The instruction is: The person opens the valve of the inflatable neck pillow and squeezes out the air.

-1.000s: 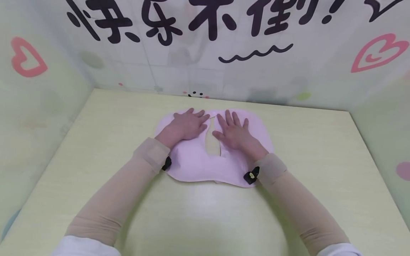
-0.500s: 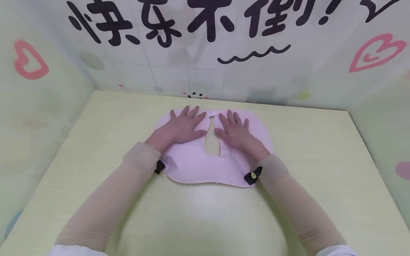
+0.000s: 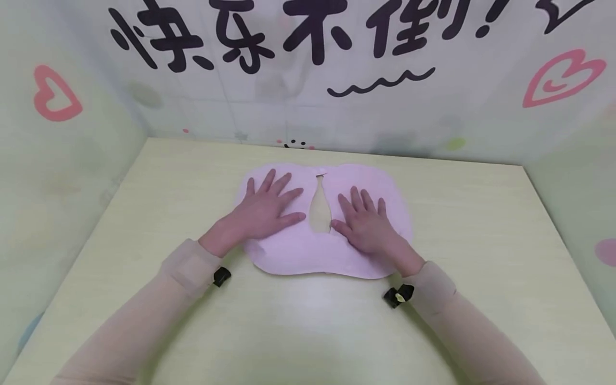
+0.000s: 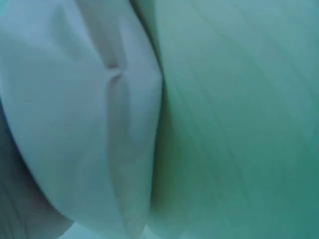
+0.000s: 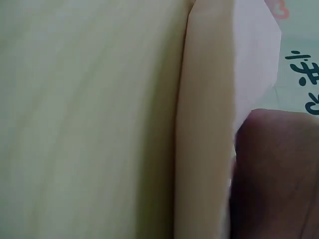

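Observation:
A pale pink cloth piece [image 3: 308, 256], bib-like with rounded corners, lies spread on the table in the head view. A bottle-shaped opening [image 3: 320, 208] in its middle lets the tabletop show through. My left hand [image 3: 260, 211] rests on its left half, fingers spread, thumb near the opening. On the right half lies my right hand [image 3: 368, 230], fingers extended and thumb at the opening's edge. Up close, the left wrist view shows the cloth [image 4: 65, 124] with a small crease. The right wrist view catches its raised edge [image 5: 204, 124] beside part of the hand [image 5: 279, 174].
The light wooden table [image 3: 298, 331] reaches to a back wall [image 3: 269, 112] with large black characters and drawings. A side wall [image 3: 43, 176] with a pink heart stands at the left, another [image 3: 577, 176] at the right. Black wrist devices [image 3: 398, 295] hang under both cuffs.
Both hands have slid toward me over the cloth, the left one also leftward. The far edge of the cloth is now uncovered, and the cloth lies flatter around its opening.

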Demonstrator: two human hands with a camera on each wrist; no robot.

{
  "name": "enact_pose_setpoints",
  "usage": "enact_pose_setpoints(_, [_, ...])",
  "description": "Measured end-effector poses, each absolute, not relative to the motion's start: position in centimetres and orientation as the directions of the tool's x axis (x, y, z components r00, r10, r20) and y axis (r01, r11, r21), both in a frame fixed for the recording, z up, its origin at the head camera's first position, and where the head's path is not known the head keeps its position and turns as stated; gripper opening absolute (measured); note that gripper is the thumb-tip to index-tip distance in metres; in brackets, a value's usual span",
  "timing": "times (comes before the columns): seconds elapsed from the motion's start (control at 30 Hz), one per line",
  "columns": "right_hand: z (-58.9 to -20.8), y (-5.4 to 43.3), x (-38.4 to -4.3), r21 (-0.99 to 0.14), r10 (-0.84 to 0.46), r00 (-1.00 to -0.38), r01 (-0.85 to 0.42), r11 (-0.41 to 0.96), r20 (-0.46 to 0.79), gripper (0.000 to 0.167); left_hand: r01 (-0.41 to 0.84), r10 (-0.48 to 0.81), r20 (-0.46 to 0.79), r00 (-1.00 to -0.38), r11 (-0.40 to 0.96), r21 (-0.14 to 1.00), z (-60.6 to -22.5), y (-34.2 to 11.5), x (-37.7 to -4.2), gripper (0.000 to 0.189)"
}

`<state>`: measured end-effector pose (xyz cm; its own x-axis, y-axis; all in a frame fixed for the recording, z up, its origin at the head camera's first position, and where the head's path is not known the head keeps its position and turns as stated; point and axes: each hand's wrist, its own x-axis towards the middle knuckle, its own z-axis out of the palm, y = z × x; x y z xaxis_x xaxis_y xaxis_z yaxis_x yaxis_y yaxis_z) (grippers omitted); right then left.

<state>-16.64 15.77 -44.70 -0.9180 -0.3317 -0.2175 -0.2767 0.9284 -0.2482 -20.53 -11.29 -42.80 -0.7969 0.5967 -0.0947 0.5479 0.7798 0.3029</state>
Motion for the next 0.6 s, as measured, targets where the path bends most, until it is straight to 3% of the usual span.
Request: enact_pose_setpoints(0.6, [-46.0,16.0,-17.2,-0.200,-0.316,-0.921,-0.274,0.941,-0.226,0.076,0.593,0.613,-0.186,-0.768,0.790,0.154,-43.8,-10.4,-21.4,0.072])
